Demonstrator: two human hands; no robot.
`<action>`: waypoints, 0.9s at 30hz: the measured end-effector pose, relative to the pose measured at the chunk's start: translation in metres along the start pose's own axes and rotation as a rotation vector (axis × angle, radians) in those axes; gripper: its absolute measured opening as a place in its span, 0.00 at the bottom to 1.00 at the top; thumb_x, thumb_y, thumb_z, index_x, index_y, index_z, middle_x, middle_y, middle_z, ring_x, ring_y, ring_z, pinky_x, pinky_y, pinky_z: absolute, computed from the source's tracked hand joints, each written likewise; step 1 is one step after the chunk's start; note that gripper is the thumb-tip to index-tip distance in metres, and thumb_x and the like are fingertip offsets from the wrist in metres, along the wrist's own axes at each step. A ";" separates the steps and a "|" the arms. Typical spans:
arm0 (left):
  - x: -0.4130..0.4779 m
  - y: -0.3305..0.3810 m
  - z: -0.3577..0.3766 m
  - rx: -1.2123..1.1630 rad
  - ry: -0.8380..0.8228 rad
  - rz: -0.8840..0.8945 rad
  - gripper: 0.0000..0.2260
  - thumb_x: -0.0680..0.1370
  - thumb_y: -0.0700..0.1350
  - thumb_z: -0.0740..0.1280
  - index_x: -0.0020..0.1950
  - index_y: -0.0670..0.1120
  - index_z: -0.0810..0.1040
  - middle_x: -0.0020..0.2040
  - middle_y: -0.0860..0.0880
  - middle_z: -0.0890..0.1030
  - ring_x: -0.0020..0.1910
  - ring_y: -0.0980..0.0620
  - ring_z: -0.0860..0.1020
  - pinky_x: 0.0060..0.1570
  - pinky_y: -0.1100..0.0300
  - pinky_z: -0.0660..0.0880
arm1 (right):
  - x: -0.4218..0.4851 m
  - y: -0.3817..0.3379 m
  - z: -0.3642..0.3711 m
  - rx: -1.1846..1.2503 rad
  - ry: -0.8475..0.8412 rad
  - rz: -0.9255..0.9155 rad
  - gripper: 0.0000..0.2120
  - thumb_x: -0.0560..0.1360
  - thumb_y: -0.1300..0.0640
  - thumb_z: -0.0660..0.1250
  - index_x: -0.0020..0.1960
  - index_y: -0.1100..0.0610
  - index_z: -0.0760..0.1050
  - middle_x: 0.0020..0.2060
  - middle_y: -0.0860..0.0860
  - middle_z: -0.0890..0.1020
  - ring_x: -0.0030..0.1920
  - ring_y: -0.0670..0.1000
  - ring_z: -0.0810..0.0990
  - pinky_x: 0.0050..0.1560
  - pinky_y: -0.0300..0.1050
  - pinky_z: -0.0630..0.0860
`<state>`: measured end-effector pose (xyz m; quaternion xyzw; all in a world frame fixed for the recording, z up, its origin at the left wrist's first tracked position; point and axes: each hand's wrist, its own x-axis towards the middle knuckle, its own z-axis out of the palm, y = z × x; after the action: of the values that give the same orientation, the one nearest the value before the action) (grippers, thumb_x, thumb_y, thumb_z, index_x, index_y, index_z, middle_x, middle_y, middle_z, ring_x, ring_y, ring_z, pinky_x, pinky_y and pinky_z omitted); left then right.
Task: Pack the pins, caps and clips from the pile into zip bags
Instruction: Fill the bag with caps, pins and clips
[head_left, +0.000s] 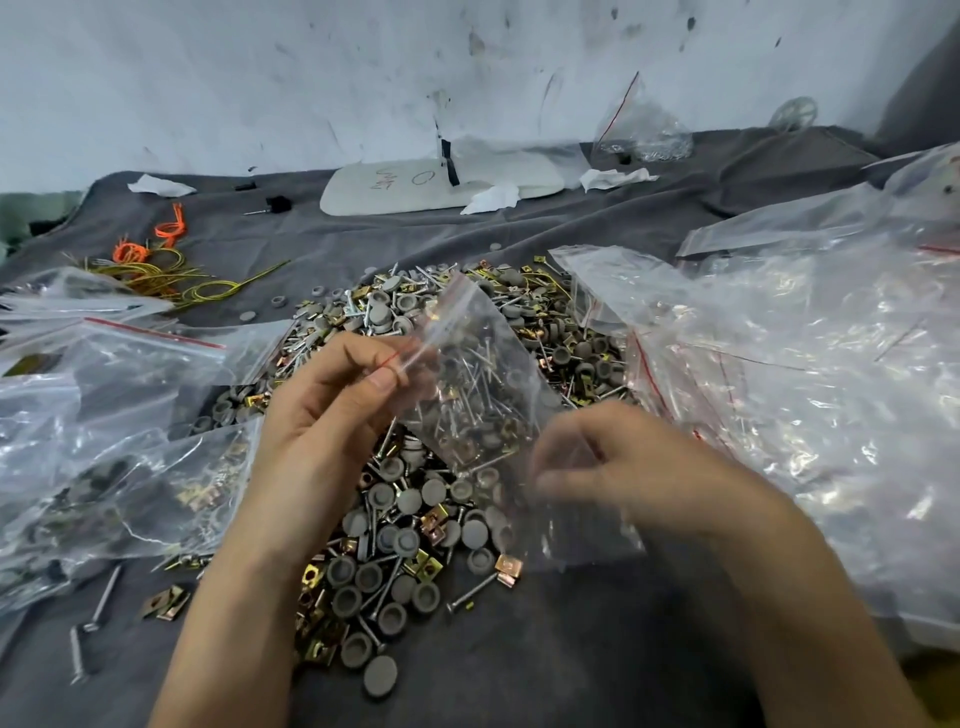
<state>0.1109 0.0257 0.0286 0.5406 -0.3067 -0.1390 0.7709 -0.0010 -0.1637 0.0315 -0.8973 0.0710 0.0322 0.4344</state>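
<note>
Working two-handed over one pile (410, 525) of grey caps, silver pins and brass-coloured clips, far too many to count, heaped on a grey cloth (597, 649). Holding up one clear zip bag (483, 364) just above the pile's middle, silver pins showing inside it. Pinching the bag's red-lined zip edge between thumb and forefinger of the left hand (332, 400), the other fingers curling in behind. Holding the right hand (628, 467) apart from the left, at the bag's lower corner toward the pile's near right, fingers curling against the film; too blurred to tell whether actually gripping it. Working beside several filled bags (104, 467) lying against the pile's left edge, their number unclear through the overlapping plastic, and a large heap of clear bags (831, 389) crowding its right edge. Sharing the cloth with two loose pins (106, 592) and one loose clip (166, 603) lying near the pile's left front. Facing one white board (415, 192) and three crumpled white paper scraps (491, 200) lying beyond the pile by the wall, one more bag (639, 124) leaning there to the pile's far right, and a tangle of orange and yellow-green ties (156, 265) to its far left.
</note>
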 end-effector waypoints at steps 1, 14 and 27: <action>-0.001 0.002 -0.001 0.032 -0.046 -0.002 0.09 0.72 0.38 0.64 0.38 0.49 0.81 0.46 0.46 0.82 0.49 0.49 0.81 0.53 0.56 0.79 | -0.002 0.004 -0.007 0.084 0.105 0.008 0.08 0.73 0.61 0.72 0.39 0.50 0.79 0.35 0.45 0.83 0.35 0.38 0.78 0.38 0.35 0.74; -0.012 0.008 0.033 0.281 -0.553 -0.025 0.03 0.74 0.45 0.68 0.44 0.47 0.79 0.50 0.48 0.79 0.51 0.55 0.77 0.50 0.65 0.71 | -0.036 -0.041 -0.022 0.361 0.410 -0.256 0.07 0.61 0.57 0.78 0.36 0.54 0.82 0.32 0.49 0.83 0.33 0.43 0.80 0.36 0.33 0.76; -0.008 0.006 0.022 0.098 -0.394 0.074 0.09 0.73 0.57 0.72 0.44 0.53 0.81 0.48 0.53 0.80 0.46 0.53 0.78 0.46 0.57 0.74 | -0.015 -0.019 -0.013 0.324 0.467 0.048 0.03 0.72 0.58 0.72 0.40 0.53 0.82 0.34 0.48 0.84 0.33 0.41 0.78 0.35 0.32 0.74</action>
<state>0.0905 0.0158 0.0360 0.5281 -0.4777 -0.1987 0.6733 -0.0125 -0.1606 0.0560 -0.7975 0.1946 -0.1770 0.5430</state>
